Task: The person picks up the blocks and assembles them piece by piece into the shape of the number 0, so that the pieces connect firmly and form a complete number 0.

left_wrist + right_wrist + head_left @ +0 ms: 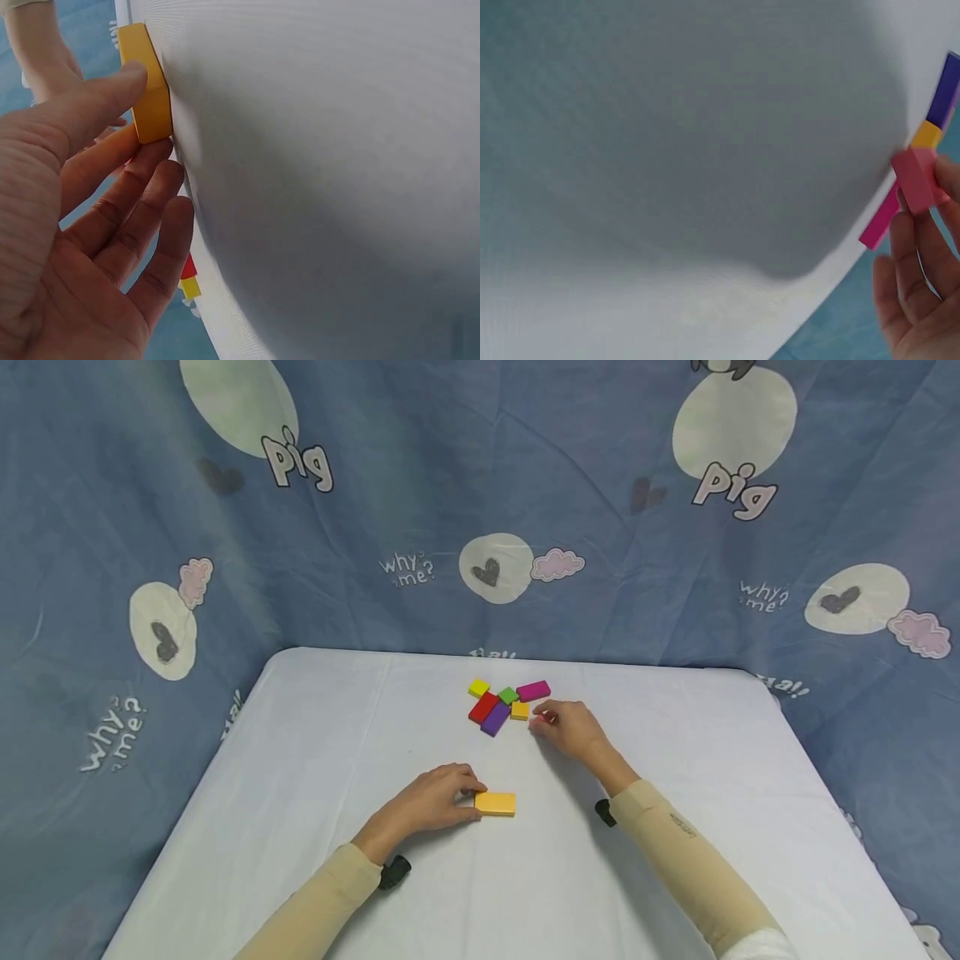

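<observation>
My left hand (433,797) pinches one end of a flat yellow-orange rectangular block (497,804) near the middle of the table. In the left wrist view the thumb lies along the block (152,101) and the index finger is at its far side, the other fingers apart from it. Farther back and to the right, my right hand (576,728) holds a small pink block (917,180) between thumb and fingers. That hand is just right of a small orange block (520,711) at the edge of a cluster of coloured blocks.
In the cluster lie a red block (483,707), a purple block (495,719), a green block (508,695), a yellow block (478,688) and a magenta block (533,691). A white cloth covers the table (300,760). Behind hangs a blue printed curtain (420,460).
</observation>
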`<state>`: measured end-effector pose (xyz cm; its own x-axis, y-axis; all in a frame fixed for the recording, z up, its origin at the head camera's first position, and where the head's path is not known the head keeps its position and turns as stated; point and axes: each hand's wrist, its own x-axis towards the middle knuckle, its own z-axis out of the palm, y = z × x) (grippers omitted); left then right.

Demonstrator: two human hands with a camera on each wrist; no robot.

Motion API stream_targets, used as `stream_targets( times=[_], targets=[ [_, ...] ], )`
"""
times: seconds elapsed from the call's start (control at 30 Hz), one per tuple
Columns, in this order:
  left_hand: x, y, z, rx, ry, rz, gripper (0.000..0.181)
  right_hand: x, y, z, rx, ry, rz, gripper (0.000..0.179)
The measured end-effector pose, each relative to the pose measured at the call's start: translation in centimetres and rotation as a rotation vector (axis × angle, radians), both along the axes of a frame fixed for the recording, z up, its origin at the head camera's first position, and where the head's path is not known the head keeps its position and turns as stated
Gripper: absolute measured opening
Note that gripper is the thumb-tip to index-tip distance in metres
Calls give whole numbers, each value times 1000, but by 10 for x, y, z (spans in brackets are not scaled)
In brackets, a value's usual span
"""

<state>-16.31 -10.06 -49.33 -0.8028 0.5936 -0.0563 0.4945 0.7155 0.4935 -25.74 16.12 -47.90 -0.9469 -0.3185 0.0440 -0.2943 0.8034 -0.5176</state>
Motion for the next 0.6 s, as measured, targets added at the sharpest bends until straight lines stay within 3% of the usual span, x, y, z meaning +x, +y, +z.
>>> stream_targets(
  times=[0.4, 0.6],
  targets=[
    [6, -5, 1, 46, -48, -26, 35, 11, 8, 5, -227, -70, -79, 20],
    [10, -6, 0, 77, -51, -25, 34, 20, 11, 8, -301, -137, -57, 24]
  ],
)
